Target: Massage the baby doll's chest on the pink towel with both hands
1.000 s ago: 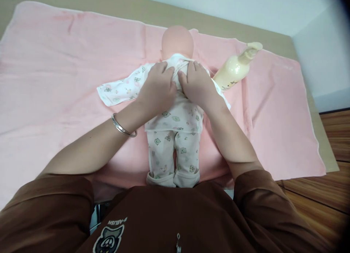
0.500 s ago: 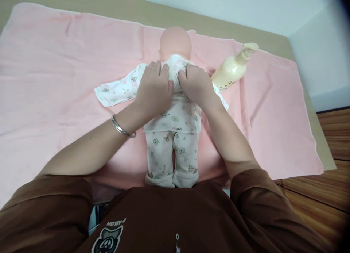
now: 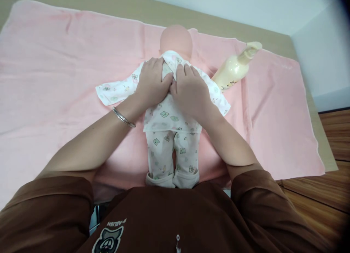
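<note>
A baby doll (image 3: 176, 39) lies lengthwise before me, its smooth bare head at the far end. It wears a white patterned shirt (image 3: 172, 119) and matching trousers (image 3: 161, 154); no face shows. My left hand (image 3: 153, 79) rests over the left side of the shirt's upper part, fingers stretched toward the head. On the other side, my right hand (image 3: 191, 90) lies with its fingers extended over the cloth. Both thumbs come close together at the middle of the shirt. Cloth under the palms is hidden.
A pink towel (image 3: 68, 63) spreads under the doll over a wooden-coloured table (image 3: 218, 25). Right of the doll, a cream pump bottle (image 3: 232, 70) lies tilted near the sleeve. A white wall (image 3: 259, 8) stands behind, and brown wood flooring (image 3: 314, 194) shows at right.
My right hand has gone from curled at the shirt's collar to flatter and slightly lower. The shirt's upper edges now lie overlapped near the neck, and the right sleeve shows more.
</note>
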Demonstrator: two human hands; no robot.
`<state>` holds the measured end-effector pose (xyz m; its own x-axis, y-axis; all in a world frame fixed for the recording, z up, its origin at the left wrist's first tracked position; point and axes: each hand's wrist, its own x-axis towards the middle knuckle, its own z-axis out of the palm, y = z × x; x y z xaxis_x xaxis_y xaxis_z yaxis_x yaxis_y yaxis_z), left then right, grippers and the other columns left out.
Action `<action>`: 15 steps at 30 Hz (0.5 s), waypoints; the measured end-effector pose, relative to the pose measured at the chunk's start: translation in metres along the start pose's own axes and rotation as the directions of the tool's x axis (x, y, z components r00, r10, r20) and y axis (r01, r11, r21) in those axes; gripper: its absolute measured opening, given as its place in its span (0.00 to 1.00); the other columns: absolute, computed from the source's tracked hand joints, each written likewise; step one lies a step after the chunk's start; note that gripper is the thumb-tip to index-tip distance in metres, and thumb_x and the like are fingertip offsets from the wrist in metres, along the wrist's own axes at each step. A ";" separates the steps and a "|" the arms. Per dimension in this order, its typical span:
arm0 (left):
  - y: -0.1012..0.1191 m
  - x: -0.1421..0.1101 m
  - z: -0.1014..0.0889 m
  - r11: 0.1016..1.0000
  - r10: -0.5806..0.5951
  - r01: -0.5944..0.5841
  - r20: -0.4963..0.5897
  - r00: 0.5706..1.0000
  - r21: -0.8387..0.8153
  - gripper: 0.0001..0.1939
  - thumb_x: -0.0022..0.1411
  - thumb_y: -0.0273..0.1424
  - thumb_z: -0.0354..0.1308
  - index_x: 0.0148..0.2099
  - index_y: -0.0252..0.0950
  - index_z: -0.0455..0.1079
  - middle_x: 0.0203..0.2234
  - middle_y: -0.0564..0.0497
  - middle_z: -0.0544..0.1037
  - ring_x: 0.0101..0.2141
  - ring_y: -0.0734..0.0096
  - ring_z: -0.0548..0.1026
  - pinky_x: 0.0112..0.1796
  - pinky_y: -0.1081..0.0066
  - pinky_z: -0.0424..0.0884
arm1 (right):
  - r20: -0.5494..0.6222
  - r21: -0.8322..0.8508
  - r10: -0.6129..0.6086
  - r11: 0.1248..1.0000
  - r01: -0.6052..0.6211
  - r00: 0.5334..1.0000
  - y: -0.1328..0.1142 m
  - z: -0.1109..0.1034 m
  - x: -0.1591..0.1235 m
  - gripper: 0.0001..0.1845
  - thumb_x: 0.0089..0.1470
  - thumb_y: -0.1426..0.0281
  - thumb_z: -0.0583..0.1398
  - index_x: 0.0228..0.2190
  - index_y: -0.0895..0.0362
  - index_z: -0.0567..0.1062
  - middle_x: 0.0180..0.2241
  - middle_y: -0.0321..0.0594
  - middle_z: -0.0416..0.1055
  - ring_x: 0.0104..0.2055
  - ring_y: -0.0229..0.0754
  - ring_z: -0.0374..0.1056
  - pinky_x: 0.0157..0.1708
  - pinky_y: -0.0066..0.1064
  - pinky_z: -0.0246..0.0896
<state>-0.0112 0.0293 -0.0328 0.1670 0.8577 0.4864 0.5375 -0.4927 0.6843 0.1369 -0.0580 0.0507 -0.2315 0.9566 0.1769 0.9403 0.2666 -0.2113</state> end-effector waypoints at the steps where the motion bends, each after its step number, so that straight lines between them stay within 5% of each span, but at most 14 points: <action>1: 0.001 -0.001 -0.001 1.000 -0.029 0.029 0.032 0.999 0.004 0.27 0.64 0.63 0.52 0.47 0.47 0.69 0.40 0.43 0.75 0.52 0.44 0.68 0.61 0.43 0.58 | 0.014 -0.008 0.028 1.000 -0.027 1.000 0.003 -0.002 0.006 0.24 0.71 0.69 0.46 0.56 0.71 0.70 0.56 0.62 0.70 0.66 0.63 0.64 0.69 0.56 0.62; 8: 0.010 -0.004 -0.004 0.990 -0.142 0.140 0.073 0.987 0.027 0.31 0.64 0.62 0.54 0.53 0.44 0.70 0.50 0.41 0.74 0.58 0.40 0.65 0.64 0.42 0.56 | 0.084 0.091 0.245 0.963 -0.252 0.966 0.036 0.011 0.037 0.28 0.70 0.51 0.52 0.50 0.64 0.71 0.48 0.53 0.72 0.58 0.62 0.71 0.61 0.61 0.68; 15: 0.046 -0.004 -0.012 0.925 -0.295 0.263 0.081 0.952 0.273 0.19 0.68 0.31 0.62 0.59 0.32 0.70 0.55 0.37 0.73 0.59 0.43 0.68 0.63 0.46 0.61 | -0.038 0.109 0.172 0.980 -0.167 0.984 0.050 0.033 0.040 0.30 0.68 0.45 0.52 0.47 0.61 0.70 0.44 0.50 0.72 0.56 0.62 0.71 0.61 0.66 0.64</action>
<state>0.0028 0.0016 0.0037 0.0675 0.9738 0.2171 0.7668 -0.1899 0.6131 0.1666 -0.0025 0.0157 -0.0570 0.9831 0.1740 0.9329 0.1145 -0.3413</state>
